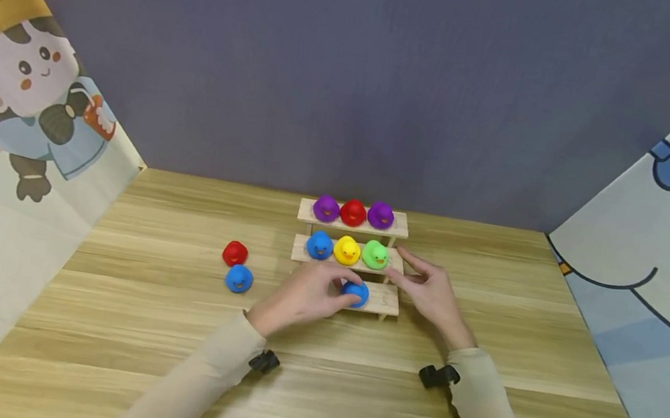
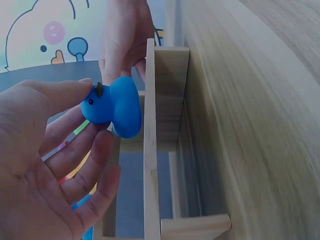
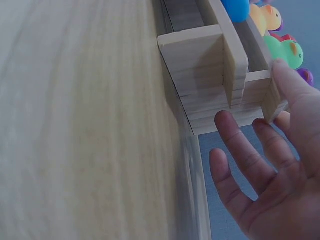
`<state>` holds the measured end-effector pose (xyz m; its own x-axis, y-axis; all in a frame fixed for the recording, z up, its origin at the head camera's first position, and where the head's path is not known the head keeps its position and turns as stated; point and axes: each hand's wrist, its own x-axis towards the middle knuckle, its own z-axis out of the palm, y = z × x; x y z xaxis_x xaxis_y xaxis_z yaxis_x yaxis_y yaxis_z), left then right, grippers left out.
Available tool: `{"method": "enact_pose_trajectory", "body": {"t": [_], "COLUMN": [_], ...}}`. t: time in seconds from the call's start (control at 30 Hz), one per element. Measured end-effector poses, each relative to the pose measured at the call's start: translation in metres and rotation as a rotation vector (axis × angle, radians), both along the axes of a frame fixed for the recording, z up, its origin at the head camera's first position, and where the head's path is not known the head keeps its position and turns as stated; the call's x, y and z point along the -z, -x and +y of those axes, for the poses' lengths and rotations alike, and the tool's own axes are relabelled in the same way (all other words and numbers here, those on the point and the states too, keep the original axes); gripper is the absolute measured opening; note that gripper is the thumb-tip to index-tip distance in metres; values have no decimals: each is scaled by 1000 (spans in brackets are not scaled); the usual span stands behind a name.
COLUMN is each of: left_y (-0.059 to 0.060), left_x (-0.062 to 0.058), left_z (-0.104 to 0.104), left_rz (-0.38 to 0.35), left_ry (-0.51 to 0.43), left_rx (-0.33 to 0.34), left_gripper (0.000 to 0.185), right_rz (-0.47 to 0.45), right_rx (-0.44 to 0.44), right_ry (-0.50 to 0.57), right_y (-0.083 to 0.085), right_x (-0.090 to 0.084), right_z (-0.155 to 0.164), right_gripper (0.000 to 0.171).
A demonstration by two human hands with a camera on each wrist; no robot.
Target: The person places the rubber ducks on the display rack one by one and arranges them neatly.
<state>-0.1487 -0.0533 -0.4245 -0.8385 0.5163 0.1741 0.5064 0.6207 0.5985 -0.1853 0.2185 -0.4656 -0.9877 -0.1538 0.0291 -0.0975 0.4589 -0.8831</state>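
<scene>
A three-tier wooden rack stands mid-table. Its top shelf carries a purple duck, a red duck and another purple duck. On the middle shelf sit a blue duck, a yellow duck and a green duck. My left hand pinches a blue duck between thumb and fingers, over the bottom shelf. With straight fingers, my right hand touches the rack's right end, its thumb on the middle shelf's end.
A loose red duck and a loose blue duck lie on the wooden table left of the rack. Cartoon-printed cloth panels rise on the left and right sides, with a grey-purple wall behind.
</scene>
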Motion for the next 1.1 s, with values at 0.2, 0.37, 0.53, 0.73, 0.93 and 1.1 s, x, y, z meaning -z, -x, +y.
{"method": "enact_pose_trajectory", "body": {"t": [0.2, 0.37, 0.53, 0.73, 0.93, 1.1], "left_y": [2, 3, 5, 6, 5, 4], "left_x": [1, 1, 2, 4, 4, 3], "left_z": [9, 14, 18, 23, 27, 29], "left_rz": [-10, -25, -16, 23, 22, 14], "left_ry": [-7, -15, -21, -36, -37, -40], "left_rx": [9, 10, 6, 27, 21, 17], "left_gripper": [28, 28, 27, 25, 25, 25], "right_rz": [5, 0, 6, 9, 19, 25], "right_rx": [0, -3, 4, 1, -2, -4], "right_ry": [3, 4, 8, 21, 11, 11], "right_y": [0, 0, 1, 0, 0, 0], "right_x": [1, 1, 1, 0, 1, 1], "right_z": [1, 1, 1, 2, 2, 1], "right_gripper": [67, 68, 67, 66, 65, 65]}}
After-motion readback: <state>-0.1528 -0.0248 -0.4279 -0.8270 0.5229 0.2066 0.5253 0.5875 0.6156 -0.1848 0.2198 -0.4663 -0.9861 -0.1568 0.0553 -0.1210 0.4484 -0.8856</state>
